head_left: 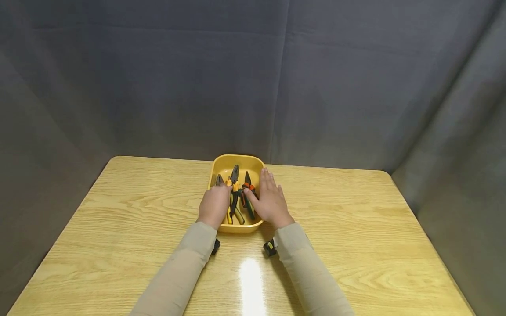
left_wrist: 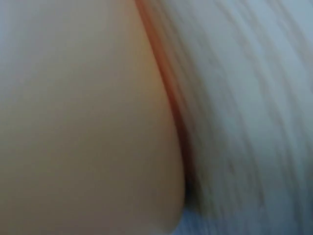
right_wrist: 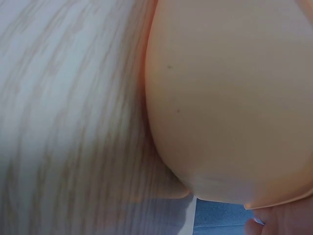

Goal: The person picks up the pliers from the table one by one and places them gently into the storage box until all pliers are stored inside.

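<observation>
A yellow tray [head_left: 237, 159] stands on the wooden table [head_left: 138, 206] and holds three pliers. My left hand [head_left: 215, 202] lies over the tray's left part, its fingers curled round the handles of the leftmost pliers [head_left: 218, 179], whose dark head sticks out beyond the knuckles. The middle pliers [head_left: 235, 193] have black and yellow handles. Pliers with orange marks [head_left: 248, 195] lie on the right. My right hand [head_left: 269, 197] rests flat on the tray's right rim with straight fingers. Both wrist views are blurred close-ups of the tray wall [left_wrist: 88, 122] [right_wrist: 230, 98] against the table [left_wrist: 254, 98] [right_wrist: 73, 122].
Grey cloth [head_left: 253, 79] hangs behind and on both sides of the table. Bare wood stretches left and right of the tray. A bright glare spot [head_left: 251, 281] lies on the near tabletop between my sleeves.
</observation>
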Action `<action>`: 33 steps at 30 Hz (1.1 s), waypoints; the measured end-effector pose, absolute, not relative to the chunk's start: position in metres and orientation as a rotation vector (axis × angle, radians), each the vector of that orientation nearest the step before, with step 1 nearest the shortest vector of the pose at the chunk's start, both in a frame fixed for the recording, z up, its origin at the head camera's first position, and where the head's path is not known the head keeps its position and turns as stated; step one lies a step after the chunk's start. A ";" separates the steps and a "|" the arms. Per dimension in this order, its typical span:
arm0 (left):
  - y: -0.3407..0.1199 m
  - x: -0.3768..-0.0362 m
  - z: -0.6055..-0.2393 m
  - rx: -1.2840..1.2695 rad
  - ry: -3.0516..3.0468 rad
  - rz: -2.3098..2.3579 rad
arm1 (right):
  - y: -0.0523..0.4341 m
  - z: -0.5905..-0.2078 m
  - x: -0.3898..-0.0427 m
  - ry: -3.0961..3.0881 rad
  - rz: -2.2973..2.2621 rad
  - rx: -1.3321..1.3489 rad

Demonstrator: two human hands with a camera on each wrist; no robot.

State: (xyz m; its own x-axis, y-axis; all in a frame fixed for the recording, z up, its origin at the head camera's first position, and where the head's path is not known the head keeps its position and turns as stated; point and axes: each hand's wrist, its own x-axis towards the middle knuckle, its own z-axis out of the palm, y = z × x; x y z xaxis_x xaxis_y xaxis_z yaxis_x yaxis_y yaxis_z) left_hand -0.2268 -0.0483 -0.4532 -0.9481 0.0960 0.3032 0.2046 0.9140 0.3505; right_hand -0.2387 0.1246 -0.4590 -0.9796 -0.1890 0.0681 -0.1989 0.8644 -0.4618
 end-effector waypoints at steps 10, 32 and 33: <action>-0.049 -0.226 -0.453 -0.222 -2.801 -0.523 | 0.124 -0.460 -0.240 -3.017 0.757 0.305; -0.050 -0.226 -0.454 -0.204 -2.787 -0.571 | 0.123 -0.460 -0.240 -2.995 0.811 0.307; -0.050 -0.226 -0.453 -0.205 -2.787 -0.569 | 0.123 -0.461 -0.240 -2.995 0.812 0.307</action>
State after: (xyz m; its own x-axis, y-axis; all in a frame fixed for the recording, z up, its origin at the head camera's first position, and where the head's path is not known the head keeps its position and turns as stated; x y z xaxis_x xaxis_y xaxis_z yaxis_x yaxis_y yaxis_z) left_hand -0.2261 -0.0497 -0.4534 -0.9482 0.0809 0.3073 0.1949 0.9118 0.3615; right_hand -0.2398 0.1235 -0.4606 -0.9803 -0.1833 0.0738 -0.1955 0.8449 -0.4978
